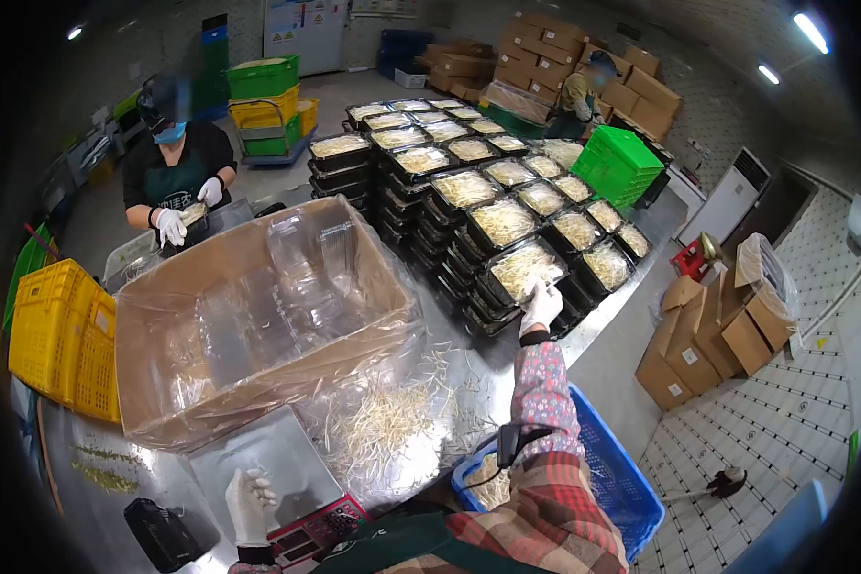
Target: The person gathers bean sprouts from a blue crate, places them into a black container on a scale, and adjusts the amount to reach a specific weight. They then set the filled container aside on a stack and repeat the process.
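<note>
Your gloved right grip [543,304] meets the near edge of a black plastic tray of bean sprouts [522,269]; I cannot tell whether it is clenched on anything. The tray lies just ahead, atop a stack, long axis slanting up rightward, well apart from your left grip [250,501], released above the digital scale [279,442]. Loose sprouts [385,430] lie between on the desk [488,368].

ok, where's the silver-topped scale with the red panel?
Head view, lower left: the scale sits on the metal table under the person's white-gloved left hand, between the black plastic container and the loose pale sprouts.
</note>
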The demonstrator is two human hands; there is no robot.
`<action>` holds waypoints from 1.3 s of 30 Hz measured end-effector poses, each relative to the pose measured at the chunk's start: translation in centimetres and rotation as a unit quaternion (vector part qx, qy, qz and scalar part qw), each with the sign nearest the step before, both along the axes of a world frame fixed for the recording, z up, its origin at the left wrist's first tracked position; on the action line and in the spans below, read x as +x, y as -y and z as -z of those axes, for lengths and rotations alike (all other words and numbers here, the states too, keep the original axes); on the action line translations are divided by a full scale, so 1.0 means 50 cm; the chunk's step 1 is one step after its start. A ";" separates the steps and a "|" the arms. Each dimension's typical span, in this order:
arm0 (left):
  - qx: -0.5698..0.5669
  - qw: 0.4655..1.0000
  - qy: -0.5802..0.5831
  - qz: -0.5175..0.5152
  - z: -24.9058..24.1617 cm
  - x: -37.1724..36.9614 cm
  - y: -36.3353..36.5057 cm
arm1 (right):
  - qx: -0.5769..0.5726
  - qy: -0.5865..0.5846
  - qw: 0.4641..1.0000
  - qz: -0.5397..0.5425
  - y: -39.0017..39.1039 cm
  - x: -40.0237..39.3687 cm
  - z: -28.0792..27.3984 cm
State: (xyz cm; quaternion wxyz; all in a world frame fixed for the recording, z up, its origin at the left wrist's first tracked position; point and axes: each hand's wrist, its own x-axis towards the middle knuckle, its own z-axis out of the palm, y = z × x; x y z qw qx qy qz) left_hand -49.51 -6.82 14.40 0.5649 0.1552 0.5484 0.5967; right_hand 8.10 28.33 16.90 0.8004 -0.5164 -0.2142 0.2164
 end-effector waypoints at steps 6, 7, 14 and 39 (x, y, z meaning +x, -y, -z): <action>0.012 1.000 -0.026 -0.010 -0.013 0.023 -0.015 | -0.154 -0.051 0.987 -0.018 -0.130 0.079 0.052; 0.028 0.999 -0.031 -0.004 -0.013 0.016 -0.015 | -0.161 -0.061 0.984 -0.039 -0.135 0.096 0.061; -0.011 0.985 -0.112 -0.131 -0.011 -0.100 0.041 | -0.179 0.472 0.840 0.200 -0.052 0.045 -0.029; -0.300 0.643 -0.702 -0.058 0.195 -0.499 0.349 | -0.053 0.575 0.816 -0.021 0.245 -0.156 -0.036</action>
